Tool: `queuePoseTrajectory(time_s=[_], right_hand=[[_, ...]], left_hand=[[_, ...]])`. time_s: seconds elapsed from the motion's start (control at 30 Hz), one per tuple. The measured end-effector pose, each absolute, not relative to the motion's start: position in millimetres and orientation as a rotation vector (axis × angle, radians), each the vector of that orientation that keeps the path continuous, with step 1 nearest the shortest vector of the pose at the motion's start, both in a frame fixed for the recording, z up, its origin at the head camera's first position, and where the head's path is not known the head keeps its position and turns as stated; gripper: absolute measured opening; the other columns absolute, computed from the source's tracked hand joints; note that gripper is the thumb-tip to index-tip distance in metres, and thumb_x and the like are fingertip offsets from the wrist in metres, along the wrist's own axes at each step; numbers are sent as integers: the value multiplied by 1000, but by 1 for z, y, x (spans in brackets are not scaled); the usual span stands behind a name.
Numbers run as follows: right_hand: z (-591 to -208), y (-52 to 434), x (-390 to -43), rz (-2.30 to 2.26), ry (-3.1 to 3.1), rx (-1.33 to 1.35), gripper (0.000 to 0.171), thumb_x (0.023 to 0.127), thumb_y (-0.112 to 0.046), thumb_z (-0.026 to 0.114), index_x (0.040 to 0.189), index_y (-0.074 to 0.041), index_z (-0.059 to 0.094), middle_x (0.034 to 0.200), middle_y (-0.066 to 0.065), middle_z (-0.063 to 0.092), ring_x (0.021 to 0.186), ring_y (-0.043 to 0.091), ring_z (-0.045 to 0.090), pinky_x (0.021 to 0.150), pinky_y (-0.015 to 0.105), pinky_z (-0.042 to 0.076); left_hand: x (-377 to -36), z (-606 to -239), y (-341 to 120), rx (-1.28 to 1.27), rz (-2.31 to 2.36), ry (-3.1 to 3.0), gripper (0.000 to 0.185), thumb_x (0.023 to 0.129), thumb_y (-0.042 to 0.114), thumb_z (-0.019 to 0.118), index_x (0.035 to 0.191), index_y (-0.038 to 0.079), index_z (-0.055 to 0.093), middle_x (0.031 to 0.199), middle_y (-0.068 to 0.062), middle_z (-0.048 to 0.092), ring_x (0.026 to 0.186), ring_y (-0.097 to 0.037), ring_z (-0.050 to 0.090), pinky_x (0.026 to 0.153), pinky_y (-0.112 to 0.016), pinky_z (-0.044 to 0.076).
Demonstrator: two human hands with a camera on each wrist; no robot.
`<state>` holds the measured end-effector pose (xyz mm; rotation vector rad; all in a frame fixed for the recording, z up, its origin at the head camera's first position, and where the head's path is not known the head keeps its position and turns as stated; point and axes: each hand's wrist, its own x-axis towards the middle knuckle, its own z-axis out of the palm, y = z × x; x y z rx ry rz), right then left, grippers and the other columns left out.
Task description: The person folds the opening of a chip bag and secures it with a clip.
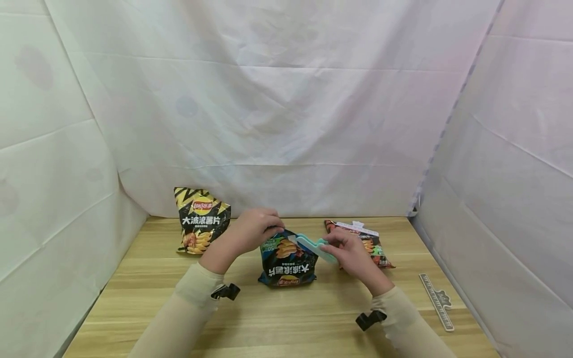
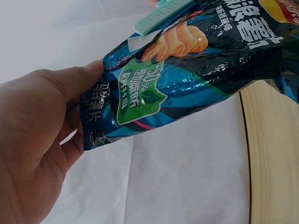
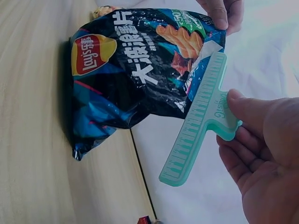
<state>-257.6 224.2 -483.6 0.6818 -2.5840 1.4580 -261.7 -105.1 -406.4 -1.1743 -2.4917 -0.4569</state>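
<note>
A blue and black bag of potato chips (image 1: 288, 271) stands on the table with its printing upside down in the head view. The left hand (image 1: 252, 231) pinches one upper corner of it; in the left wrist view thumb and fingers lie on either side of that corner. In the right hand (image 1: 351, 253) is a mint-green sealing clip (image 3: 194, 123) with a piano-key pattern, pinched by its handle. The clip's long bar lies along the bag's top edge, beside a pale patch (image 3: 209, 49). Whether its bar grips the bag cannot be made out.
A yellow and black chip bag (image 1: 203, 223) stands at the back left. Behind the right hand lies a red chip bag (image 1: 380, 251) with a white clip (image 1: 358, 227) across it. Another clip, greyish (image 1: 436, 301), lies near the table's right edge. White cloth (image 1: 286, 124) hangs around the table.
</note>
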Motion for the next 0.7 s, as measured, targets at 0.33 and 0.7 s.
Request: queuePoseTrajectory(time_s=[0.33,0.7], right_hand=[[-470,209,-258,1406,-2544,739,9,101,-15,84,107,-21,86,105,-5,72,85,22,63,73,36,57],[-462,194,-259,1392,-2510,786,7,99,-15,86,106,-18,86,104,-6,72,93,16,65,78,40,57]], left_hand=[[-259,-405,-102,-1169,-462,-2510,10,105,20,80,111,15,86,99,5,74,83,-10,70,73,-27,58],[-263,-409,-100,-1148,-630,-2544,5,107,19,77,106,15,79,99,6,72,83,-9,66,75,-30,58]])
